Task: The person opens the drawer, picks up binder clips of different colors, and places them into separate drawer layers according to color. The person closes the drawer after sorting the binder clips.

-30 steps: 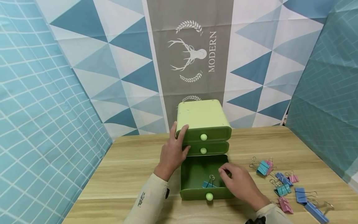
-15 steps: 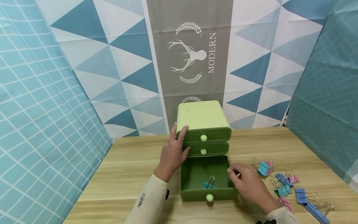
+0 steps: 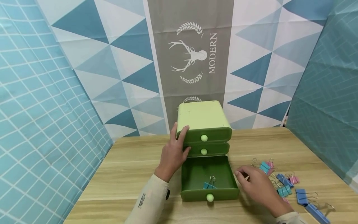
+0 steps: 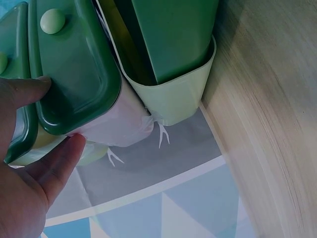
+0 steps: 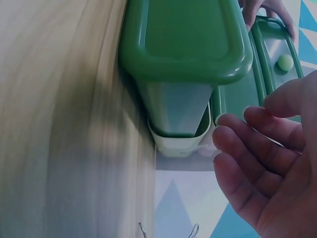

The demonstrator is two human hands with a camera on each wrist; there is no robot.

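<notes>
I'm seeing the right hand [image 3: 255, 185] hanging just outside the right wall of the bottom drawer [image 3: 193, 195], fingers loosely curled around nothing; it has been moving rightward from over that drawer, so I'm judging it free and nearer the scattered binder clips [image 3: 285, 190] on the table [image 3: 134, 174]. The left hand [image 3: 172, 155] is staying put, straight fingers and thumb bracing the left front corner of the drawer unit [image 3: 202, 115]. Inside the pulled-out drawer, one blue clip [image 3: 207, 186] is sitting by the front wall, so I'm counting it as placed. Behind, the grey backdrop [image 3: 193, 88] is showing "MODERN" sideways beside a deer head [image 3: 198, 55]; I'm not managing to read the left sleeve's dark print [image 3: 142, 199].
</notes>
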